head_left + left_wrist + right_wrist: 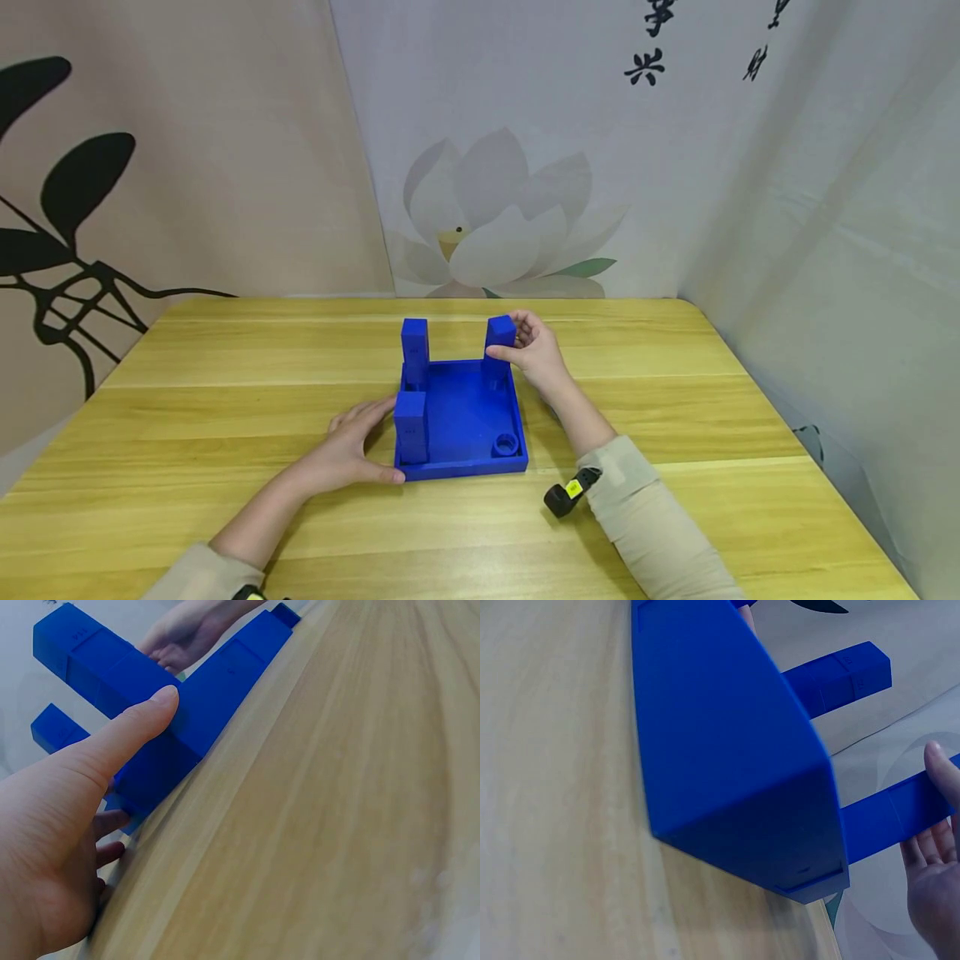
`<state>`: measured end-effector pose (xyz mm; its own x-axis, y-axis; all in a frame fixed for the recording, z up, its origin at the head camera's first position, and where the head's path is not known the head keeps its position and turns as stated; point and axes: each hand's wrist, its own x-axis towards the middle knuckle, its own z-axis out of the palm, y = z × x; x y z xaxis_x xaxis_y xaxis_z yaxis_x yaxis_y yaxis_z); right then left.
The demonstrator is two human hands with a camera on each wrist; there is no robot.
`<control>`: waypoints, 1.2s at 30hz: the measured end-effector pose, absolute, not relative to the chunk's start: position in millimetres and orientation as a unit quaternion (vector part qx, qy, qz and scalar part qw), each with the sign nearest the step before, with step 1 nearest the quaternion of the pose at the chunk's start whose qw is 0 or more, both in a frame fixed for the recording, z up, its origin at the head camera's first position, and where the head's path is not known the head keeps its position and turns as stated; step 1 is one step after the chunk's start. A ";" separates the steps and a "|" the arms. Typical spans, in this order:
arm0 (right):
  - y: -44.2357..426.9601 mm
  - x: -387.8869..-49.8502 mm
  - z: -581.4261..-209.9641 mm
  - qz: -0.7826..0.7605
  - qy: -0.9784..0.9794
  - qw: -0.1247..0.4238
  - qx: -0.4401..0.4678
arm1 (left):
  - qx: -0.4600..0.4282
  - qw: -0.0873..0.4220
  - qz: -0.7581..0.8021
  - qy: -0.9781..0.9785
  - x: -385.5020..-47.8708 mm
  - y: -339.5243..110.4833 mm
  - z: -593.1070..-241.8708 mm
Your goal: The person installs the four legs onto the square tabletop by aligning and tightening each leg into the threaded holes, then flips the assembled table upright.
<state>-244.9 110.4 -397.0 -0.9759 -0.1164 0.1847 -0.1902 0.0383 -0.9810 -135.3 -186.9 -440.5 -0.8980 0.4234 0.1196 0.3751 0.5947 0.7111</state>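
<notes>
A shallow blue square tray (467, 408) with raised walls lies on the table. Square blue posts stand upright in three of its corners: near left post (411, 427), far left post (415, 346) and far right post (500, 333). The near right corner has a round blue socket (506, 445) with no post on it. My right hand (542, 360) grips the upper part of the far right post between thumb and fingers. My left hand (347, 454) holds the tray's near left corner, thumb (139, 727) against one wall, fingers along the left side.
The wooden table (675, 400) extends on every side of the tray. A curtain (247, 167) printed with a lotus and leaves hangs behind its far edge. A black strap camera (572, 492) is on the right wrist, low over the table.
</notes>
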 end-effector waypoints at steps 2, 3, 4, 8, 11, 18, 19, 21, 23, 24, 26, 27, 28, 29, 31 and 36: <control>109.5 -244.5 -397.3 0.691 -0.716 0.027 0.101 | 0.222 0.033 0.391 0.892 -135.3 -187.0 -440.6; 109.5 -244.4 -397.3 0.690 -0.717 0.027 0.102 | 0.221 0.034 0.392 0.893 -135.2 -186.9 -440.6; 109.8 -244.5 -397.4 0.688 -0.718 0.026 0.103 | 0.221 0.034 0.392 0.893 -135.3 -186.7 -440.8; 113.6 -245.2 -395.9 0.675 -0.726 0.009 0.131 | 0.221 0.034 0.392 0.892 -135.3 -185.5 -440.8; 118.6 -245.9 -393.6 0.660 -0.732 -0.009 0.170 | 0.223 0.033 0.393 0.892 -135.3 -185.0 -440.7; 128.6 -248.8 -389.5 0.650 -0.711 -0.053 0.263 | 0.225 0.031 0.392 0.892 -135.2 -184.6 -440.6; 129.5 -249.0 -388.9 0.651 -0.707 -0.058 0.270 | 0.225 0.031 0.392 0.892 -135.3 -184.6 -440.7; 131.0 -249.8 -388.4 0.651 -0.703 -0.065 0.278 | 0.224 0.032 0.391 0.892 -135.6 -184.4 -440.7; 132.0 -250.3 -388.1 0.653 -0.698 -0.069 0.286 | 0.223 0.033 0.389 0.893 -135.7 -184.4 -440.4; 132.3 -250.3 -387.9 0.654 -0.696 -0.071 0.288 | 0.222 0.034 0.390 0.893 -135.8 -184.2 -440.1; 132.7 -250.1 -388.0 0.654 -0.695 -0.070 0.290 | 0.220 0.037 0.390 0.894 -135.8 -184.1 -439.6; 132.8 -249.6 -387.9 0.653 -0.697 -0.068 0.288 | 0.219 0.038 0.390 0.894 -135.8 -184.0 -439.5; 132.9 -249.1 -387.7 0.651 -0.700 -0.067 0.287 | 0.220 0.038 0.390 0.893 -135.5 -184.1 -439.3; 133.0 -248.4 -387.6 0.649 -0.703 -0.064 0.284 | 0.220 0.038 0.390 0.893 -135.2 -184.1 -439.1; 133.0 -247.7 -388.0 0.645 -0.710 -0.060 0.276 | 0.221 0.038 0.390 0.893 -135.0 -184.1 -439.2; 132.6 -246.6 -391.0 0.648 -0.716 -0.049 0.255 | 0.219 0.038 0.390 0.894 -134.2 -184.3 -439.3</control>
